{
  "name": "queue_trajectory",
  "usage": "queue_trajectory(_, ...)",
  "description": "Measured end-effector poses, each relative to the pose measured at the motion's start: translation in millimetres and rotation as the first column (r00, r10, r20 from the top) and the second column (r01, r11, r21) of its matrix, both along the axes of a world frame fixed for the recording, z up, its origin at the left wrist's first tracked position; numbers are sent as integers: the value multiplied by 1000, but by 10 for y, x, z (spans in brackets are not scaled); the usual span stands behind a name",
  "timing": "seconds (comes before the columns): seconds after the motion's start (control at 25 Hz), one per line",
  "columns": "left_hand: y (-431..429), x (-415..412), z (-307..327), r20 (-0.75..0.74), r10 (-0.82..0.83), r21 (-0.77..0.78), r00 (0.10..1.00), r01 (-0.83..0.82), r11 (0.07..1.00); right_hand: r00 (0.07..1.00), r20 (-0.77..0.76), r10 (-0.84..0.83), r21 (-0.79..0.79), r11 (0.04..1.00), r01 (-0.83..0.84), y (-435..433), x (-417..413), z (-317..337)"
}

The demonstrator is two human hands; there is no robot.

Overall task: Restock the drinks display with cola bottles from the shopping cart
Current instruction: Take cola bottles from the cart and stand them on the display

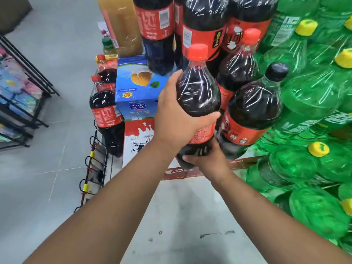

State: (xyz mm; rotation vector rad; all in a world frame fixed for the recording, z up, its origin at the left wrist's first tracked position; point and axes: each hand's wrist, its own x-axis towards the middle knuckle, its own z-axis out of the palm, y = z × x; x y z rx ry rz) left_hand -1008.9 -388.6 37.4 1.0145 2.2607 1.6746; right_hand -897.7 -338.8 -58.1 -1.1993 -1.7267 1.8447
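Bright, even light is glinting off the cola bottles (198, 92). The edges are bending, and the right side is blurring.

The cola bottle (198, 96) sits between a carton (135, 92), left, and display bottles (253, 109), perhaps touching.

On the right stand many green plastic bottles (308, 96) with round yellow caps (306, 27), packed close together. In the middle, a blue cardboard box (137, 88) with a picture of a nut lies on top of a red and white cardboard box (139, 138) with a cow drawing. Behind the blue box rises a tall bottle of yellow-brown drink (122, 27), and just beside it a small green-capped bottle (107, 45). A black wire rack with yellow clips (93, 168) hangs lower left of the boxes. At the far left stands a black metal shelf (28, 73) with colourful packs on the grey tiled floor (57, 168).
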Motion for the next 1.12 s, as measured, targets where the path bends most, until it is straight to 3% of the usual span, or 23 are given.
queue_trajectory(0.32,138,-241,-144,-60,-41,17,997,42,999,989,60,-133,65,989,129,81,-406,-116)
queue_trajectory(0.64,327,-408,-213,-32,-78,16,996,78,997,956,47,-290,2,957,291,203,-644,-267)
queue_trajectory(0.84,420,-492,-247,-34,-112,26,993,113,993,924,28,-381,-181,908,379,275,-763,-316)
queue_trajectory(1.12,544,-666,-265,-49,-167,17,985,168,986,912,7,-410,-136,903,407,343,-912,-289)
